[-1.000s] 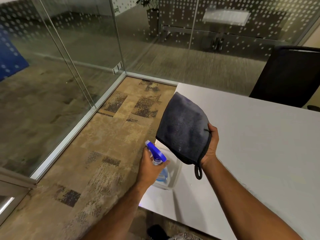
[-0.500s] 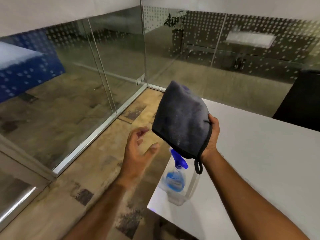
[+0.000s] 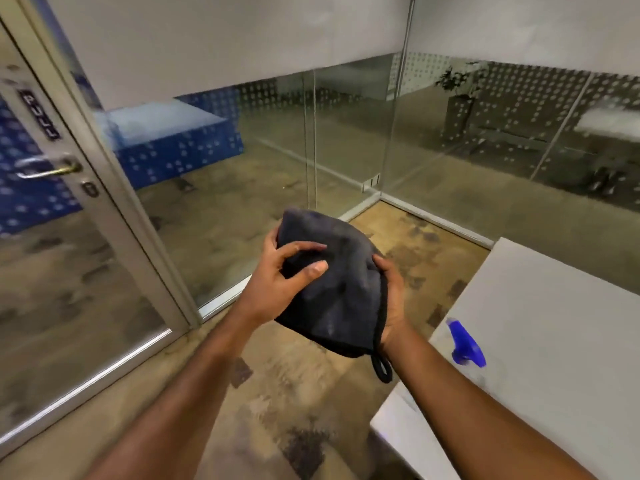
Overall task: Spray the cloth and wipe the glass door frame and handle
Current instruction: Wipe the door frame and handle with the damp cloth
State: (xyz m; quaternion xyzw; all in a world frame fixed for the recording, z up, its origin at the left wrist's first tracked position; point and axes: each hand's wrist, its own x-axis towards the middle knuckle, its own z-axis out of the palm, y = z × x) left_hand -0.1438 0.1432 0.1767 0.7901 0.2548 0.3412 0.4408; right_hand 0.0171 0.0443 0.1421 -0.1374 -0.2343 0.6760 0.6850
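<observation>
Both hands hold a dark grey cloth (image 3: 341, 289) at chest height over the carpet. My left hand (image 3: 280, 282) grips its left side with fingers pressed into the fabric. My right hand (image 3: 391, 299) cups its right edge, and a black loop hangs below. The spray bottle (image 3: 465, 348) with a blue trigger stands on the white table (image 3: 554, 323) at the right, near its left edge. The glass door's metal frame (image 3: 114, 202) runs diagonally at the left, with a lever handle (image 3: 48, 169) on it.
Glass partition walls (image 3: 346, 133) enclose the corner ahead, with a metal floor rail (image 3: 436, 221). Patterned carpet (image 3: 277, 393) lies between me and the door. A keyhole (image 3: 89, 188) sits below the handle.
My left hand let go of the spray bottle, left it on the table and took hold of the cloth. My view swung left and up, bringing the door frame and handle in.
</observation>
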